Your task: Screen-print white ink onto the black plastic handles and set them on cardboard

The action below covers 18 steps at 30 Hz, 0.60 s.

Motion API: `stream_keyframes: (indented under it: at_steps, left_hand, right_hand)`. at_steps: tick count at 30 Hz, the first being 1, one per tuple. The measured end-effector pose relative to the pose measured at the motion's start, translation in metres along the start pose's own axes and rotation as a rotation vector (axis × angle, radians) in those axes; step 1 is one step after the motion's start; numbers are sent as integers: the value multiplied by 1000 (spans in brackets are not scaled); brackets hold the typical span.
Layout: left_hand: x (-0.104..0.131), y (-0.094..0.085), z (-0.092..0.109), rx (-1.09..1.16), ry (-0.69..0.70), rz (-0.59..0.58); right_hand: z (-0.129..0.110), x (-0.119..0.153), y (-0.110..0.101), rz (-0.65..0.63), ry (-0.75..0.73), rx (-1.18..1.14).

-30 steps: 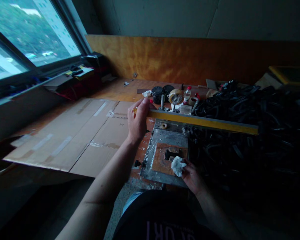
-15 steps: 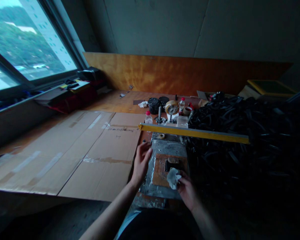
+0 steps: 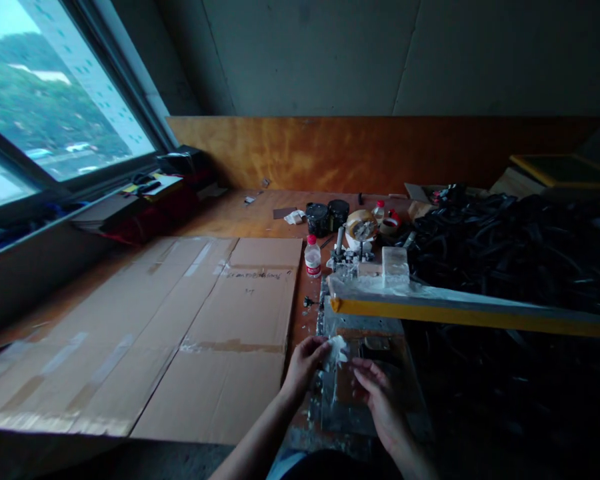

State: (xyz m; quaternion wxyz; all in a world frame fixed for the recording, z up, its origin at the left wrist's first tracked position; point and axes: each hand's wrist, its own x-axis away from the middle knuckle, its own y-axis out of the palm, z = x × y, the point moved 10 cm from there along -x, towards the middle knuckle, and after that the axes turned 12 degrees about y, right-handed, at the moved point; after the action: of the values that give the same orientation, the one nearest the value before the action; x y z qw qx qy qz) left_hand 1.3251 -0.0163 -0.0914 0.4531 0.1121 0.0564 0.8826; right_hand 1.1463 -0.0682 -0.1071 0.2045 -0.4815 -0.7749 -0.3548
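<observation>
My left hand (image 3: 304, 365) pinches a crumpled white wipe (image 3: 338, 349), paper or cloth, between thumb and fingers. Just right of it, my right hand (image 3: 377, 393) has its fingers bent and slightly apart, with nothing visible in them. Both hands are above a grey metal plate (image 3: 330, 417) that carries a brown board (image 3: 344, 383). A small black piece (image 3: 380, 352) sits on that board, partly in shadow. Beyond the hands, a yellow-edged frame (image 3: 430, 312) stretches over the far part of the plate, and a clear block (image 3: 395, 267) stands at its back.
Flattened cardboard (image 3: 220, 387) covers the left of the table. A red-capped bottle (image 3: 313, 257), black jars (image 3: 317, 219) and a tape roll (image 3: 361, 228) stand behind the plate. A heap of black strips (image 3: 500, 240) fills the right side.
The white wipe has passed from my right hand to my left, and my hands have come closer together. The yellow-edged frame now appears nearer and lower in view, which has also shifted.
</observation>
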Motion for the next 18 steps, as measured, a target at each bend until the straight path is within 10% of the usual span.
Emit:
stream_keyframes:
  at_steps: [8, 18]
  left_hand:
    - [-159, -76, 22, -178, 163, 117]
    - [-241, -35, -1, -149, 214, 115]
  right_hand:
    - [-5, 9, -35, 237, -9, -61]
    - [40, 4, -98, 437, 54, -116]
